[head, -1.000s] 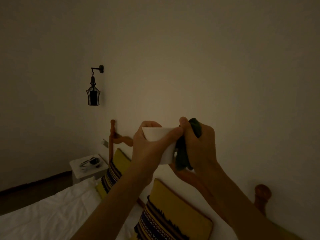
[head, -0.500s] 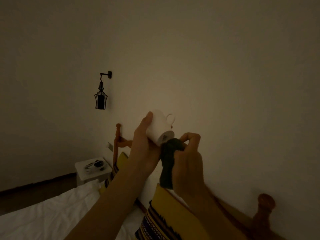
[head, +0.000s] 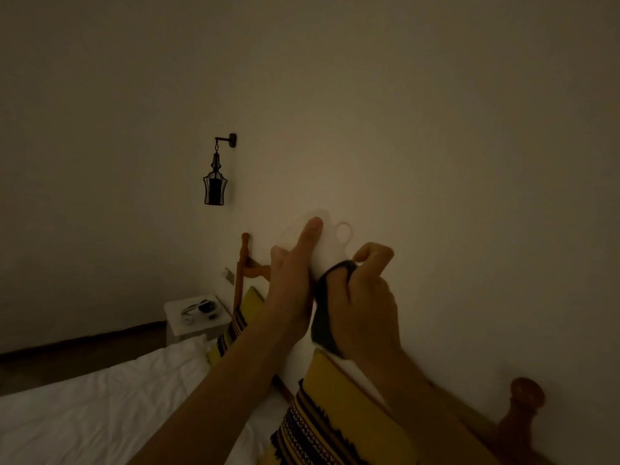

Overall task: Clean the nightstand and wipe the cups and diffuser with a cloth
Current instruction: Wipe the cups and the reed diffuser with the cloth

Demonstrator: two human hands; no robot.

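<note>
1. The task stood in its cup-wiping part: the left hand (head: 292, 280) had its grip wrapped round a white cup (head: 330, 250), fingers curled about the body and the thumb laid straight up the side, holding it raised in front of the wall.
2. The right hand (head: 362, 297) had its grip closed on a dark cloth (head: 323, 317), bunched in the curled fingers and pressed against the lower end of the cup, just beside the left grip; the loose end of the cloth hung below both hands.
3. The cup's handle (head: 344, 233) showed above the right grip, untouched by the cloth.
4. By my reading, this cup was partly wiped at best; whether its inside or rim had been done could not be told in the dim light.
5. A small white nightstand (head: 198, 325) stood well to the left of both grips and lower, beyond the bed (head: 84, 407), with some dark things on top too blurred to name.
6. Left to do, as far as could be judged: finishing this cup, any other cup, the diffuser, which was not seen, and the desk top itself.
</note>
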